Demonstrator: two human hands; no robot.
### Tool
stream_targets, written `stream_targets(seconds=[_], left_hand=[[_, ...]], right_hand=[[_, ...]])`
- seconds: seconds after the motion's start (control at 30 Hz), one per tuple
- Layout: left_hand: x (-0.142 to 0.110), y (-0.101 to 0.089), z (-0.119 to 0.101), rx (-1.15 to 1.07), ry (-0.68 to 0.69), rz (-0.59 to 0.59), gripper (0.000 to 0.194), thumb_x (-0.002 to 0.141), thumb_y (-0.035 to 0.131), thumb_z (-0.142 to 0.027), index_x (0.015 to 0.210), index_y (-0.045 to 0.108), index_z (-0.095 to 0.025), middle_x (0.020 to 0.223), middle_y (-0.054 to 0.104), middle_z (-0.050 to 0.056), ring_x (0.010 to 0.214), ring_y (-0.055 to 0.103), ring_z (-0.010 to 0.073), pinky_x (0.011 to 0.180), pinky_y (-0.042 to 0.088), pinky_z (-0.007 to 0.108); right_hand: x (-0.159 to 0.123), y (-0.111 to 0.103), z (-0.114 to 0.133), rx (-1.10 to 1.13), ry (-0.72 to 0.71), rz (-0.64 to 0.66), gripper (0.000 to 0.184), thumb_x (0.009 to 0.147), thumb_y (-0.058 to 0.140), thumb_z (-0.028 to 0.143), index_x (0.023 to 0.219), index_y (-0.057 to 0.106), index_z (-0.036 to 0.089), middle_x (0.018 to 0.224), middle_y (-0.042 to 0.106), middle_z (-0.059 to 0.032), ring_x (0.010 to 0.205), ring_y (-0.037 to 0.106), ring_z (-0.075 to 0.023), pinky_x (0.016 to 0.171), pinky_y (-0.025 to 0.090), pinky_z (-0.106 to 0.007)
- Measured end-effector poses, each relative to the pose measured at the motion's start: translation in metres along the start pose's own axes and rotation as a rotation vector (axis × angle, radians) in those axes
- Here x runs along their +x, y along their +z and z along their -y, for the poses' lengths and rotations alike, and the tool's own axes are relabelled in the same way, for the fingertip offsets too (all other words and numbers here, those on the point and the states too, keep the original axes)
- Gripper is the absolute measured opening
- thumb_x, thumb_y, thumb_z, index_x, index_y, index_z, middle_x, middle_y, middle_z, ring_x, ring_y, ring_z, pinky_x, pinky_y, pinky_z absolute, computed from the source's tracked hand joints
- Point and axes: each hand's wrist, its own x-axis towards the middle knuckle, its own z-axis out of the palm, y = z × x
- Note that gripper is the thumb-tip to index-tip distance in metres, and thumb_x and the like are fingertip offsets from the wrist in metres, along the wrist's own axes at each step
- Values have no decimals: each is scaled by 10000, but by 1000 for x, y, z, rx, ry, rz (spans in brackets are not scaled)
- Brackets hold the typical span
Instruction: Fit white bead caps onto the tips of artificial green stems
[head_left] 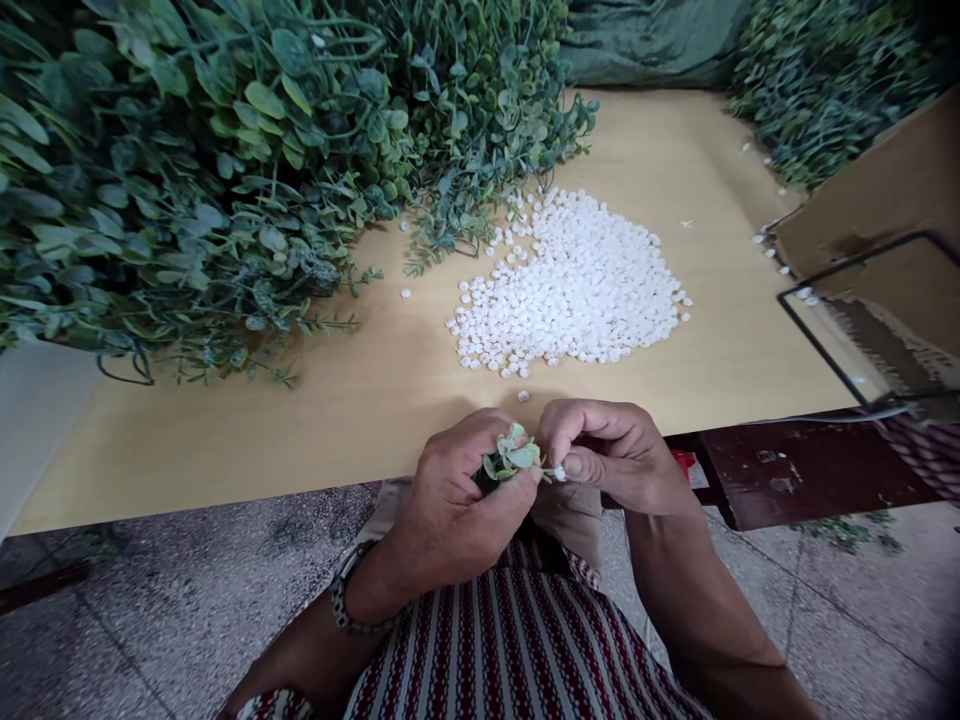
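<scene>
My left hand (469, 500) is closed around a sprig of artificial greenery (516, 452), whose pale green leaves stick out between thumb and fingers. Against the sprig's stem end, my right hand (607, 450) pinches a small white plastic cap (559, 473) between thumb and forefinger. Both hands meet just over the table's front edge, above my lap. A large heap of similar white caps (585, 285) lies on the table beyond them. One loose cap (523, 396) sits close to my fingers. The lower part of the sprig is hidden in my left palm.
Piles of artificial greenery (247, 180) cover the table's left and back, with another pile (832, 90) at back right. A torn cardboard box (885, 220) and a black wire frame (821, 345) stand at right. Below is a dark red wooden stool (817, 475).
</scene>
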Motion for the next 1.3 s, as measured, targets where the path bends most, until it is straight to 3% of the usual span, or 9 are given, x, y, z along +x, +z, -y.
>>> stream_targets(seconds=[0.27, 1.0, 1.3], left_hand=[[2, 4, 1, 36, -90, -35, 136, 760, 521, -102, 637, 514, -159, 615, 538, -12, 551, 472, 96, 532, 387, 222], [4, 7, 10, 6, -88, -119, 123, 749, 542, -122, 635, 524, -165, 610, 542, -12, 549, 474, 100, 527, 399, 224], [5, 7, 12, -8, -83, -87, 140, 773, 538, -127, 641, 521, -166, 607, 515, -19, 558, 458, 98, 535, 387, 227]], right_hand=[[-1, 5, -1, -76, -47, -37, 86, 848, 602, 223, 782, 609, 169, 687, 550, -6, 617, 492, -105, 563, 397, -233], [-1, 13, -4, -240, -106, -163, 96, 865, 562, 211, 774, 572, 182, 673, 546, 0, 619, 521, -117, 573, 421, -252], [1, 13, -1, -228, -65, -166, 147, 857, 584, 256, 732, 566, 179, 632, 532, 11, 581, 502, -106, 534, 409, -234]])
